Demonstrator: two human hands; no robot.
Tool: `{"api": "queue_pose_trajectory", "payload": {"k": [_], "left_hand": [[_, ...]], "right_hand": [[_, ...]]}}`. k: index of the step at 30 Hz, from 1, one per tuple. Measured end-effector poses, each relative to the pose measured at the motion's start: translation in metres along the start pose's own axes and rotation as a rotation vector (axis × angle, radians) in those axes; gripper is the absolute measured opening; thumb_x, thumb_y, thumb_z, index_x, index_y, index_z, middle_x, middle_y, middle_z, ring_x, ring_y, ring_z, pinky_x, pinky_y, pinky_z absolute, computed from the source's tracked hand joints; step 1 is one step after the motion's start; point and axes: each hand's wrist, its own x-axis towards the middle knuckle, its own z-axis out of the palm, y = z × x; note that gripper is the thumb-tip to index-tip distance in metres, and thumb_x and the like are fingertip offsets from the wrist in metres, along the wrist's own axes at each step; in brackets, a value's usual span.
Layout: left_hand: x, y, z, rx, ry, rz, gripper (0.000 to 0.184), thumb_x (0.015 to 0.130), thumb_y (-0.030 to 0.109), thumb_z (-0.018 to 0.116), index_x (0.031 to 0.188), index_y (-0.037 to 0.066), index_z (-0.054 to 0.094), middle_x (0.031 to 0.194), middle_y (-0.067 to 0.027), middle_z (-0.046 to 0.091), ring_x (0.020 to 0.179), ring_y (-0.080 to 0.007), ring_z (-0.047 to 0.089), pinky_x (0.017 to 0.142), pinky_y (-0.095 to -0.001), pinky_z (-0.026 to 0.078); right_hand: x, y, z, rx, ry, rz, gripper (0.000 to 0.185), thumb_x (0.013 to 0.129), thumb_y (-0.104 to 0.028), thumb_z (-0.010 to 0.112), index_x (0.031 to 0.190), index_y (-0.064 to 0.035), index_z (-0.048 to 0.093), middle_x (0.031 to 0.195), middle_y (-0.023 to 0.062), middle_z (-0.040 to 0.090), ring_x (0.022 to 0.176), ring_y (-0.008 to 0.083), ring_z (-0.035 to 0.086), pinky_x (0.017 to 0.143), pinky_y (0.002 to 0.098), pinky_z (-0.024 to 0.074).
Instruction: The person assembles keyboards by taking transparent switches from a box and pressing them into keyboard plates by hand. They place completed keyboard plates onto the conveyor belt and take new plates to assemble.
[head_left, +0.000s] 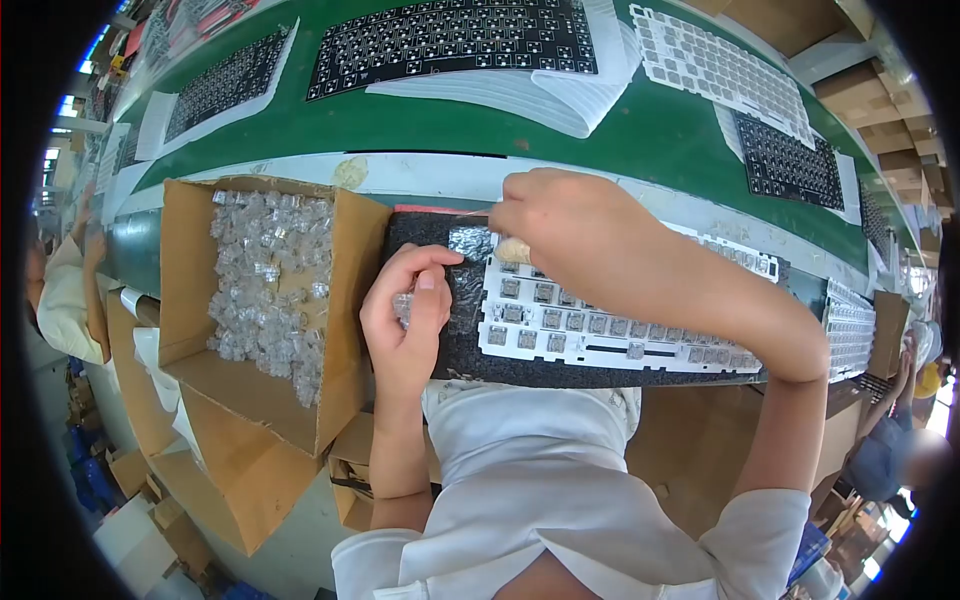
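A white keyboard plate (598, 352), filled with rows of clear-topped key switches, lies on a black foam pad (462, 350) in front of me. My right hand (535, 215) is over the plate's upper left corner, its fingers pinched together and a beige wrap on one finger. What that pinch holds, if anything, is hidden. Left of the plate, my left hand (400, 315) is curled, with clear key switches (403, 307) partly visible in its palm. Its index fingertip reaches towards a shiny patch (470, 240) on the pad.
A cardboard box (345, 300) of loose clear switches (265, 270) stands left of the pad. Black circuit boards (450, 45) and another white plate (720, 75) lie on foam sheets across the green conveyor (480, 135). Another person (75, 290) is at far left; more people are at right.
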Motion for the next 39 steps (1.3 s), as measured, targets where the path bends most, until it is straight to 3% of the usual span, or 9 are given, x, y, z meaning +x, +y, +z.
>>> {"api": "queue_pose_trajectory", "payload": {"k": [10,14,16,19,22,24,25,32,39], "left_hand": [[-0.001,-0.004,-0.005,-0.064,-0.013,0.001,0.015,0.088,0.004,0.046,0.092,-0.005,0.057,0.069,0.0010,0.040,0.055,-0.0034,0.037,0.046,-0.0182,0.028],[0.000,-0.008,-0.007,0.043,-0.037,0.055,0.017,0.090,0.008,0.045,0.095,-0.004,0.056,0.069,0.0006,0.041,0.051,-0.0032,0.034,0.042,-0.0178,0.024],[-0.001,-0.011,-0.006,0.108,-0.001,0.052,0.017,0.090,0.007,0.045,0.097,-0.004,0.056,0.070,0.0009,0.043,0.053,-0.0031,0.036,0.045,-0.0170,0.026],[-0.001,-0.009,-0.003,0.278,-0.007,0.101,0.018,0.089,0.004,0.045,0.100,-0.003,0.056,0.072,0.0010,0.044,0.059,-0.0045,0.040,0.050,-0.0177,0.032],[0.004,0.006,0.004,0.468,-0.091,0.228,0.015,0.084,-0.002,0.047,0.096,-0.003,0.056,0.074,-0.0045,0.048,0.067,-0.0118,0.048,0.062,-0.0229,0.041],[0.003,0.010,0.007,0.503,-0.151,0.259,0.013,0.082,-0.005,0.048,0.093,-0.003,0.055,0.075,-0.0079,0.049,0.067,-0.0149,0.048,0.064,-0.0246,0.042],[0.002,0.012,0.007,0.499,-0.203,0.318,0.006,0.081,-0.002,0.052,0.087,-0.003,0.051,0.076,-0.0127,0.049,0.062,-0.0253,0.049,0.059,-0.0297,0.043],[-0.005,0.038,0.020,0.558,-0.246,0.528,0.012,0.072,-0.005,0.058,0.079,-0.002,0.049,0.071,-0.0108,0.047,0.058,-0.0242,0.049,0.052,-0.0295,0.042],[-0.011,0.055,0.028,0.520,-0.246,0.518,0.010,0.072,-0.006,0.057,0.078,-0.002,0.050,0.070,-0.0108,0.048,0.056,-0.0236,0.048,0.051,-0.0295,0.041]], "right_hand": [[0.004,-0.015,0.006,-0.124,-0.074,0.098,0.011,0.069,-0.001,0.059,0.078,0.0012,0.054,0.082,0.0134,0.050,0.080,0.0292,0.052,0.070,0.0373,0.0446],[0.009,-0.006,0.011,-0.170,0.070,0.067,0.017,0.072,-0.005,0.061,0.085,0.0026,0.055,0.086,0.0126,0.051,0.083,0.0302,0.052,0.073,0.0383,0.0433],[0.008,0.006,0.015,-0.025,0.113,0.105,0.022,0.072,-0.008,0.063,0.090,0.0027,0.055,0.089,0.0123,0.052,0.085,0.0301,0.053,0.074,0.0375,0.0431],[0.010,0.015,0.000,0.145,-0.185,0.240,0.031,0.071,-0.012,0.066,0.097,0.0001,0.054,0.093,0.0110,0.052,0.088,0.0286,0.053,0.073,0.0351,0.0427],[0.005,-0.005,-0.013,0.132,-0.063,0.183,0.031,0.071,-0.014,0.067,0.096,-0.0022,0.053,0.092,0.0100,0.052,0.085,0.0279,0.052,0.071,0.0342,0.0415],[0.002,-0.016,-0.023,0.200,-0.032,0.155,0.026,0.071,-0.008,0.061,0.094,-0.0015,0.051,0.091,0.0121,0.050,0.087,0.0289,0.051,0.073,0.0363,0.0411],[0.002,-0.019,-0.027,0.233,-0.015,0.137,0.023,0.071,-0.005,0.058,0.093,-0.0012,0.051,0.090,0.0131,0.049,0.087,0.0294,0.051,0.073,0.0374,0.0409],[-0.005,-0.033,-0.052,0.414,0.006,0.078,0.024,0.062,0.005,0.058,0.084,-0.0010,0.050,0.082,0.0103,0.049,0.078,0.0270,0.047,0.065,0.0341,0.0388],[-0.015,-0.047,-0.060,0.332,0.127,0.081,0.023,0.059,0.007,0.060,0.079,-0.0010,0.051,0.077,0.0074,0.047,0.070,0.0234,0.046,0.061,0.0301,0.0380]]}}
